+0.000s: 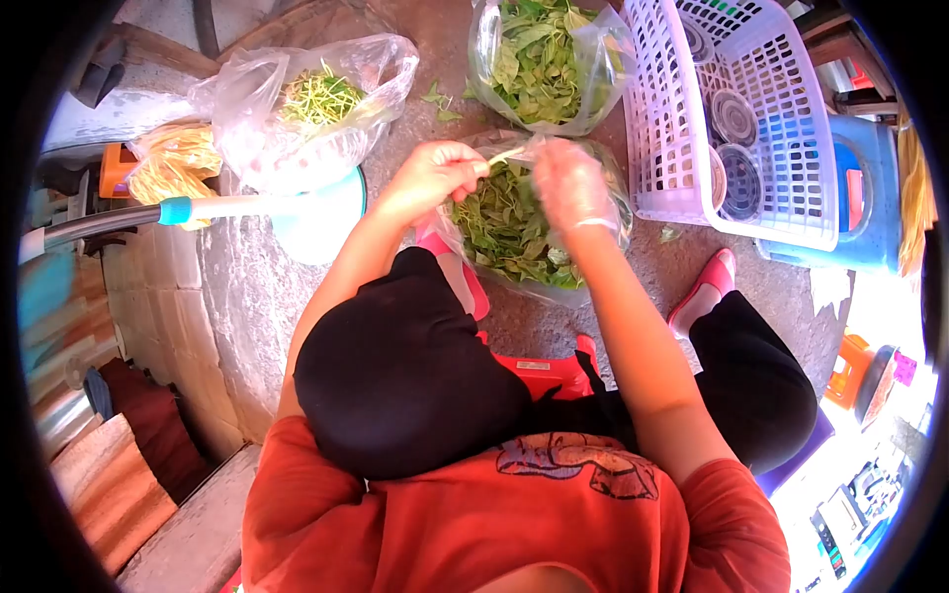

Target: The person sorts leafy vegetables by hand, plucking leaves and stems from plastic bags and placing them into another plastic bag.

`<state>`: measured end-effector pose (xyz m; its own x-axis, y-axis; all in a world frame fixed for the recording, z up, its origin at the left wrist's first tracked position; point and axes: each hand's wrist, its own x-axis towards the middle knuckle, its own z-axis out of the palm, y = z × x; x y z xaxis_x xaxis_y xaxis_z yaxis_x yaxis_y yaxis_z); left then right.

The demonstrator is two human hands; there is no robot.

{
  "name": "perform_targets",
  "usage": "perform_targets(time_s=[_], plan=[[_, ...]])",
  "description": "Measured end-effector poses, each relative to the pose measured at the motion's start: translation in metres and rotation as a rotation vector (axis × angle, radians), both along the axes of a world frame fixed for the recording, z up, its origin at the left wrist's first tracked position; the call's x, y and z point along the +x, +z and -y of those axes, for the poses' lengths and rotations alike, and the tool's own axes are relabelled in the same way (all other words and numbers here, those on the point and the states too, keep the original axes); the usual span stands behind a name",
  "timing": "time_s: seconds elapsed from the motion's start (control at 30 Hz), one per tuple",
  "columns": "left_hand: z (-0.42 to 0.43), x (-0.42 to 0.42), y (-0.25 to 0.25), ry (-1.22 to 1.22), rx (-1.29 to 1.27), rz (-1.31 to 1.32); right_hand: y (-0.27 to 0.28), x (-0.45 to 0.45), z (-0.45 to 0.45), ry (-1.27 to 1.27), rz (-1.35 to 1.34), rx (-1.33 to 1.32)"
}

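Note:
My bare left hand (442, 176) is closed, with thumb and fingertips pinching a pale green stem (506, 155). The stem points toward my right hand (573, 186), which wears a thin clear plastic glove and is smeared by motion. Whether its fingers grip the stem's far end, I cannot tell. Below both hands an open clear plastic bag full of green leaves (509, 227) sits on the ground between my feet. Just beyond it stands a second clear bag of leaves (539, 69). A third bag (287, 148), at the upper left, holds cut green stems (321, 97).
A white perforated plastic basket (672, 148) with round clear containers stands at the right, before a blue plastic container (870, 198). At left, a metal pole with a turquoise joint (176, 211) crosses toward a pale turquoise disc (326, 222). A red stool (539, 371) is beneath me.

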<state>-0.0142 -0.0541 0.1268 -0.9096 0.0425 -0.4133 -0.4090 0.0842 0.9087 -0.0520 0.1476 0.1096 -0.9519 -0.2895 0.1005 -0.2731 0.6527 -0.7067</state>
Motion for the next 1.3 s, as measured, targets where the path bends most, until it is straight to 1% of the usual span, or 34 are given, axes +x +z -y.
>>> perform_targets(time_s=[0.03,0.07,0.13,0.2,0.27,0.3,0.4,0.43,0.5,0.57,0.67,0.7,0.8,0.87,0.9,0.93,1.0,1.03,1.13,1.17,1.27,1.3], plan=[[0.007,-0.001,0.001,0.090,-0.011,-0.087,-0.011,-0.008,-0.009,-0.068,0.152,-0.078],[0.016,-0.002,0.003,0.180,-0.023,-0.174,-0.032,-0.023,-0.019,-0.132,0.367,-0.187],[0.054,-0.005,0.007,0.439,-0.152,-0.387,-0.022,-0.035,-0.042,-0.183,0.531,-0.597],[0.100,-0.007,-0.003,0.695,-0.439,-0.419,-0.035,-0.049,-0.060,-0.280,0.749,-0.868],[0.122,-0.005,-0.016,0.763,-0.977,-0.622,-0.025,-0.053,-0.069,-0.277,0.898,-0.969],[0.127,-0.006,-0.018,0.778,-1.250,-0.722,-0.022,-0.053,-0.068,-0.263,0.904,-0.964],[0.085,0.005,-0.009,0.579,-1.179,-0.814,-0.024,-0.048,-0.063,-0.170,0.851,-0.977],[0.073,0.006,-0.025,0.438,-0.953,-0.760,-0.024,-0.044,-0.060,-0.125,0.825,-0.979],[0.031,0.023,-0.053,-0.042,-0.764,-0.678,-0.017,-0.038,-0.051,-0.146,0.915,-0.971],[0.016,0.042,-0.092,-0.487,-0.883,-0.509,-0.017,-0.034,-0.045,-0.142,0.997,-1.003],[0.023,0.050,-0.109,-0.740,-1.205,-0.462,-0.017,-0.030,-0.040,-0.085,0.993,-0.967],[0.023,0.051,-0.113,-0.717,-1.248,-0.390,-0.019,-0.030,-0.039,-0.099,1.034,-0.964],[0.025,0.050,-0.115,-0.450,-1.086,-0.530,-0.025,-0.027,-0.037,-0.067,1.001,-0.834],[0.013,0.036,-0.085,-0.277,-0.724,-0.352,-0.030,-0.027,-0.041,0.017,0.907,-0.729],[0.008,0.028,-0.065,-0.190,-0.547,-0.262,-0.021,-0.028,-0.040,0.065,0.861,-0.659],[0.004,0.020,-0.047,-0.200,-0.423,-0.195,-0.012,-0.029,-0.037,0.115,0.814,-0.592],[-0.001,0.007,-0.007,-0.214,-0.187,-0.067,0.008,-0.027,-0.029,0.279,0.591,-0.569],[-0.005,0.001,0.014,-0.278,-0.247,-0.071,0.020,-0.026,-0.024,0.358,0.473,-0.557],[-0.017,-0.006,0.057,-0.344,-0.205,-0.188,0.064,-0.011,-0.012,0.432,0.384,-0.565],[-0.018,-0.008,0.065,-0.356,-0.170,-0.161,0.069,-0.011,-0.011,0.457,0.240,-0.377],[-0.019,-0.012,0.088,-0.361,-0.095,-0.114,0.082,-0.005,-0.019,0.433,0.062,-0.240],[-0.020,-0.012,0.099,-0.386,-0.055,-0.076,0.088,-0.003,-0.022,0.437,-0.088,-0.181]])
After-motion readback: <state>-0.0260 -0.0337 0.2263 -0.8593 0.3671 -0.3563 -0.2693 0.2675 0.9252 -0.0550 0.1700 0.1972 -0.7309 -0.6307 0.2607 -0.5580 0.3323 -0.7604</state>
